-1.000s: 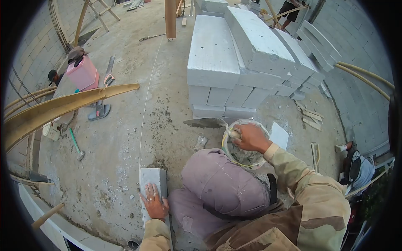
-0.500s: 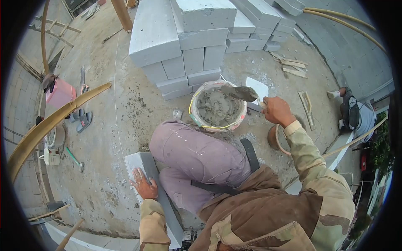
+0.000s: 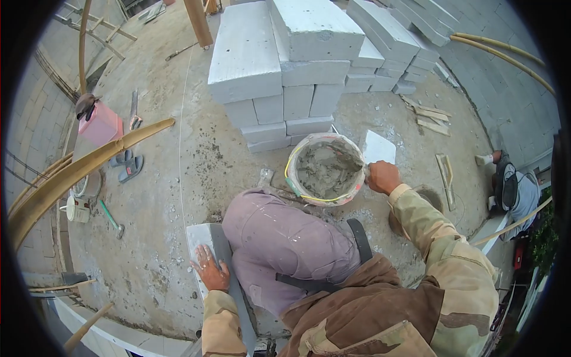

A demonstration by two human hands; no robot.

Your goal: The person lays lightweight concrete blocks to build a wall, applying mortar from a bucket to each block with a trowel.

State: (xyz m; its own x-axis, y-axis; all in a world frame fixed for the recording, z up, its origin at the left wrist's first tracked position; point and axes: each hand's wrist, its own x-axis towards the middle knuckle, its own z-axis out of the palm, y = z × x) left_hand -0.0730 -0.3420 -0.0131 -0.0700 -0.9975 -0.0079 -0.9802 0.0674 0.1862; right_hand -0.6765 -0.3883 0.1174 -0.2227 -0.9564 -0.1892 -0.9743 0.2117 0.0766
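Observation:
My left hand (image 3: 211, 269) lies flat, fingers spread, on a long pale block (image 3: 202, 234) beside my knee. My right hand (image 3: 384, 177) is closed round the handle of a trowel at the right rim of a white bucket (image 3: 289, 162). The trowel's blade dips inside the bucket and is mostly hidden among wet grey mortar (image 3: 324, 169). A yellow-and-green handle hangs along the bucket's left and front side. Just behind my right hand lies a white broken block piece (image 3: 379, 147).
Stacked white blocks (image 3: 247, 59) stand just beyond the bucket. A round container (image 3: 429, 195) sits partly under my right forearm. On the left are a bamboo pole (image 3: 89, 169), slippers (image 3: 131, 169), a hammer (image 3: 110, 218) and a pink container (image 3: 102, 124). Another person (image 3: 516, 190) is at far right.
The trowel has gone from above the bucket's far side, blade showing, down into the mortar at the right rim. My right hand has lowered with it. My left hand stays on the block.

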